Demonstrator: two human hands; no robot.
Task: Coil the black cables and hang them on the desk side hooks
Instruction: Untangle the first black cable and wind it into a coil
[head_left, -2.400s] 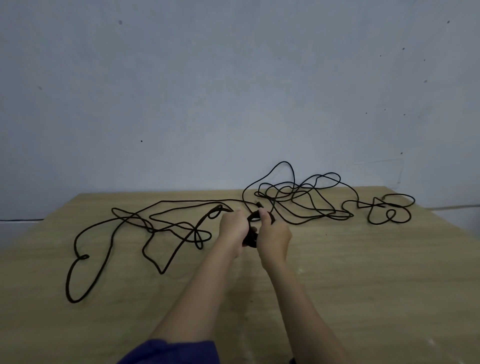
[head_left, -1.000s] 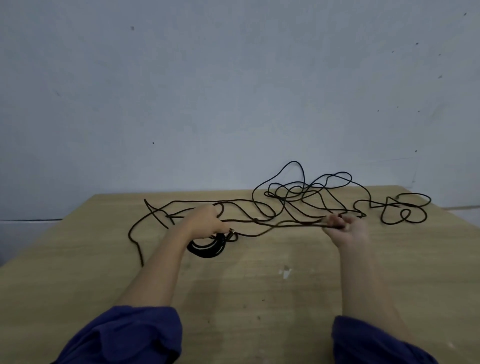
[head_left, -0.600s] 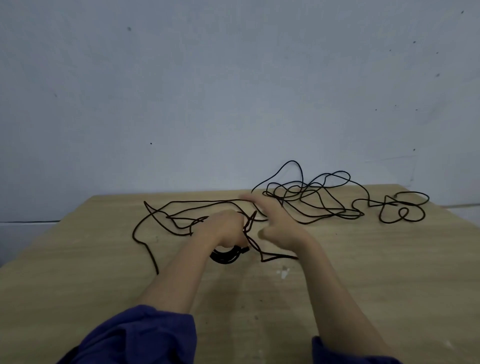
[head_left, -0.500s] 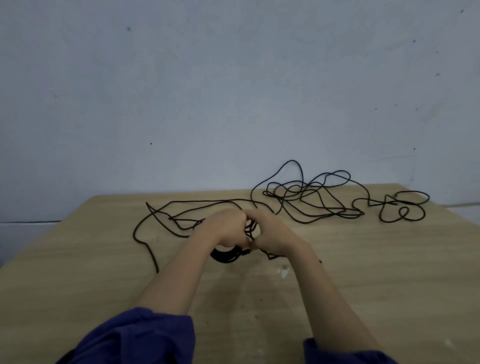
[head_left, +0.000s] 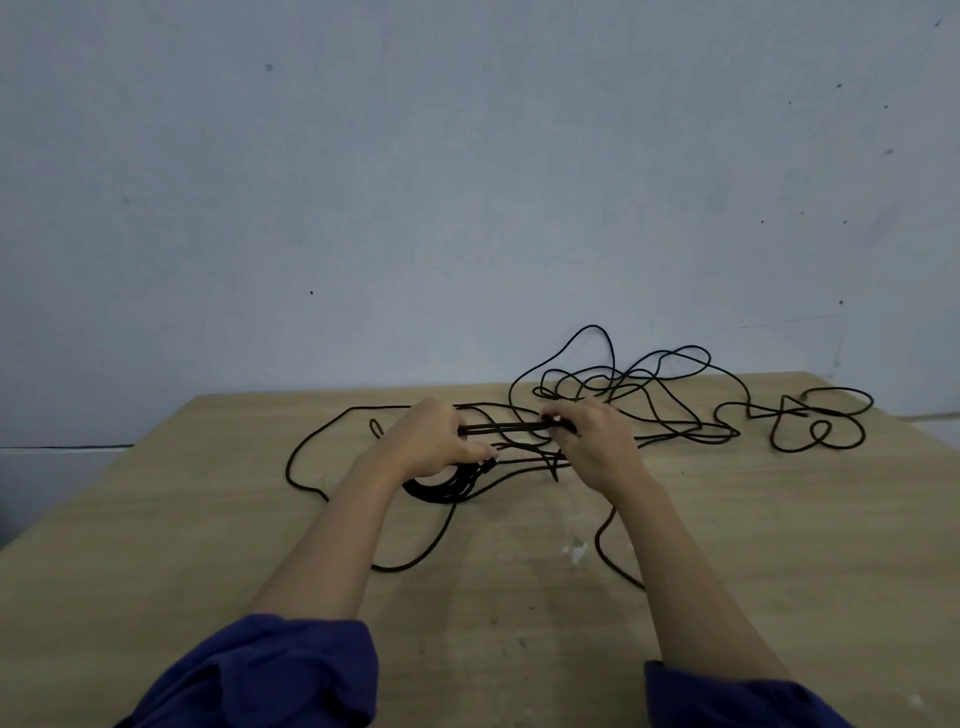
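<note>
Coil: a small black bundle of wound turns (head_left: 441, 486) sits tucked under the left grip (head_left: 423, 441), and its lower arc looks to rest on the tabletop (head_left: 208, 519).
Left grip: clenched, with the fingers curled over the top of the coil to pin the turns together.
Right grip: (head_left: 592, 441) is pinching a strand, thumb and fingers closed on the cable just right of centre.
Taut span: a short run of cable (head_left: 504, 427) is pulled straight between the two grips, its long axis running left to right across the tabletop.
Loose heap: the big tangle (head_left: 649, 395) lies beyond and to the right of the right grip, near the far edge by the wall (head_left: 467, 208).
Far loops: more of them (head_left: 821, 423) lie well apart at the right end.
Slack: strands also trail left of the coil and down toward the near edge.
Key relation: the feed comes from the right and the coil waits on the left, so the right grip is the nearer one to the unwound cable.
Next move, as I read it: the right grip carries the span across to the coil as a fresh turn, then reaches right again for more.
Progress: early, I'd say, with most of the cable uncoiled and no desk hooks in view.
Watch for: crossings in the heap that could snag as the slack pays out.
</note>
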